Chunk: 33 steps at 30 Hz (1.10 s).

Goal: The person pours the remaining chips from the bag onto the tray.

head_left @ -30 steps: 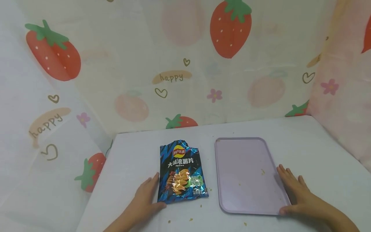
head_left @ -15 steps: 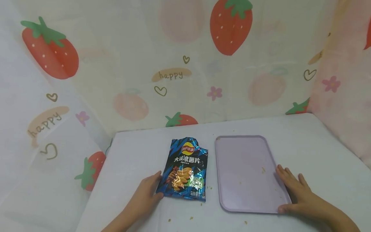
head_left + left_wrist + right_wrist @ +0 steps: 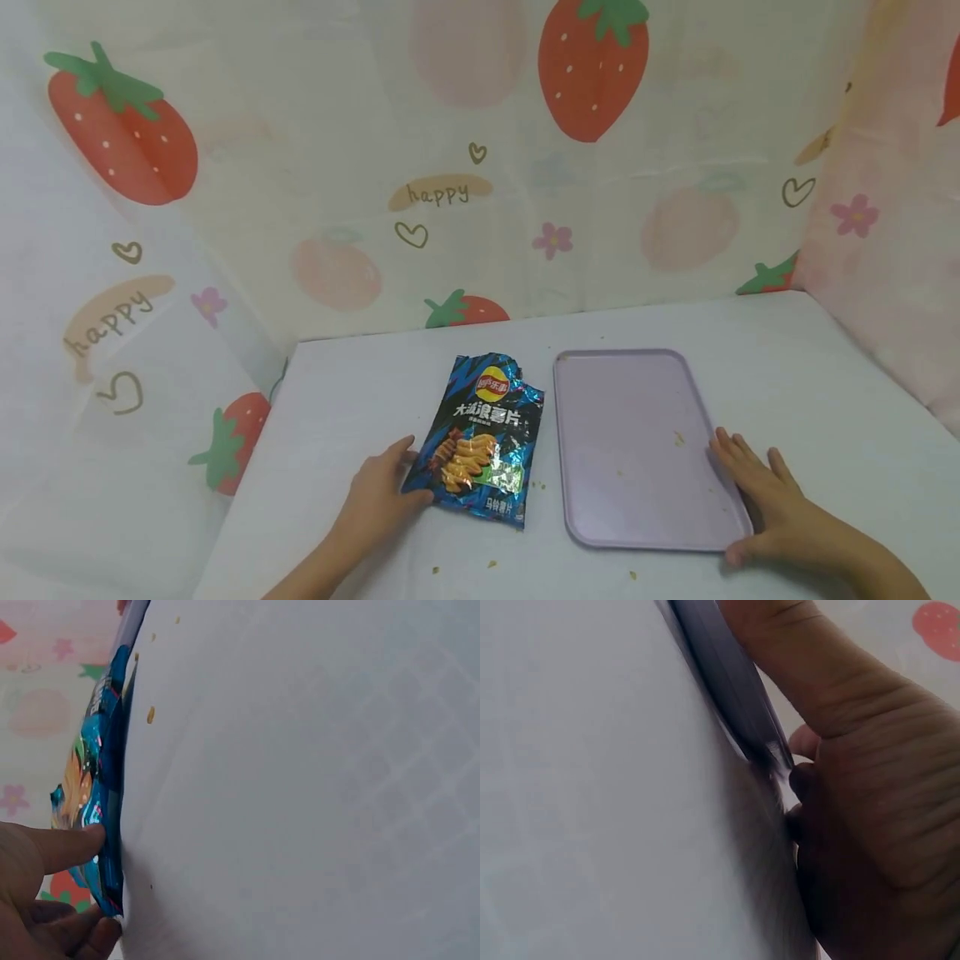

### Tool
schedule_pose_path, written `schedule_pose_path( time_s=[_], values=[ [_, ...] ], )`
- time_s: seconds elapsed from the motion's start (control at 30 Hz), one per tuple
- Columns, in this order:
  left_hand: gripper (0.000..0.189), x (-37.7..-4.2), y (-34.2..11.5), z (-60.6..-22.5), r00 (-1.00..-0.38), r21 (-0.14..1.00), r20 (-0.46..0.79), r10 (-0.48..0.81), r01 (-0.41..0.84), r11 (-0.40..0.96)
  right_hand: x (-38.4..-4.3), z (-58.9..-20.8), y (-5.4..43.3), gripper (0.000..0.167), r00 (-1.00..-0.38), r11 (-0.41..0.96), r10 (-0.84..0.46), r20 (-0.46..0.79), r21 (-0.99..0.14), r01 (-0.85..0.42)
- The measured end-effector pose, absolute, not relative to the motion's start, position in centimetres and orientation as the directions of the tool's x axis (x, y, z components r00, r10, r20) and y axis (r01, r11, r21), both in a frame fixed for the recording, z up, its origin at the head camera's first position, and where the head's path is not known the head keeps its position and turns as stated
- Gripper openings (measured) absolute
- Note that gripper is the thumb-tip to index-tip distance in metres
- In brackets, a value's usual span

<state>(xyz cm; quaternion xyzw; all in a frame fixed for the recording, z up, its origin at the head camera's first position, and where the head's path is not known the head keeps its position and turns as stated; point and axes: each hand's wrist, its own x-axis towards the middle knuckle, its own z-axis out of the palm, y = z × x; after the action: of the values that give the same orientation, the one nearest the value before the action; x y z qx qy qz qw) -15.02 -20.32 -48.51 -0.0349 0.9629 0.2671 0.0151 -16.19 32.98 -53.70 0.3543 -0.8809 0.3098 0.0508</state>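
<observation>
A blue and black potato chip bag (image 3: 487, 433) lies on the white table, its top edge torn and its body tilted clockwise. My left hand (image 3: 378, 496) pinches its lower left corner, and in the left wrist view the thumb (image 3: 71, 847) presses on the bag's face while curled fingers sit at its edge. To the right of the bag lies a lilac tray (image 3: 637, 450) with a few crumbs on it. Along the tray's right side rests my right hand (image 3: 776, 504), fingers fairly straight, thumb near the front corner. In the right wrist view that hand (image 3: 855, 750) hides part of the tray's rim.
Yellowish crumbs (image 3: 492, 564) are scattered on the table (image 3: 352, 392) in front of the bag and between bag and tray. Strawberry-patterned cloth (image 3: 337, 125) hangs behind the table and at both sides.
The bag has turned clockwise and shifted right, closer to the tray, with my left hand at its corner. The tray and my right hand have stayed nearly still.
</observation>
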Motion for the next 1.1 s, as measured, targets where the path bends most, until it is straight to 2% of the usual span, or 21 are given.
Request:
schedule_pose_path(
  time_s=[0.1, 0.27, 0.47, 0.77, 1.1],
  values=[
    [0.082, -14.7, -19.9, -48.3, -0.990, 0.544, -0.047, -0.130, -0.135, 0.828, -18.7, -54.4, 33.1, 0.134, -0.702, 0.516, -0.636, 0.320, -0.501, -0.695],
    [0.080, -15.6, -19.8, -48.2, -0.983, 0.572, -0.094, -0.156, -0.182, 0.800, -18.7, -54.4, 33.2, 0.135, -0.701, 0.522, -0.634, 0.326, -0.488, -0.700],
    [0.068, -16.4, -19.6, -48.1, -0.971, 0.564, -0.159, -0.180, -0.239, 0.791, -18.9, -54.5, 33.2, 0.135, -0.706, 0.533, -0.631, 0.321, -0.481, -0.696],
    [0.067, -16.5, -19.5, -47.6, -0.975, 0.678, -0.168, -0.146, -0.222, 0.701, -19.0, -54.7, 33.4, 0.135, -0.721, 0.559, -0.621, 0.308, -0.471, -0.683],
    [0.051, -16.0, -19.8, -47.2, -0.991, 0.861, -0.080, -0.104, -0.121, 0.493, -18.8, -54.5, 33.3, 0.137, -0.730, 0.565, -0.610, 0.309, -0.475, -0.674]
  ],
)
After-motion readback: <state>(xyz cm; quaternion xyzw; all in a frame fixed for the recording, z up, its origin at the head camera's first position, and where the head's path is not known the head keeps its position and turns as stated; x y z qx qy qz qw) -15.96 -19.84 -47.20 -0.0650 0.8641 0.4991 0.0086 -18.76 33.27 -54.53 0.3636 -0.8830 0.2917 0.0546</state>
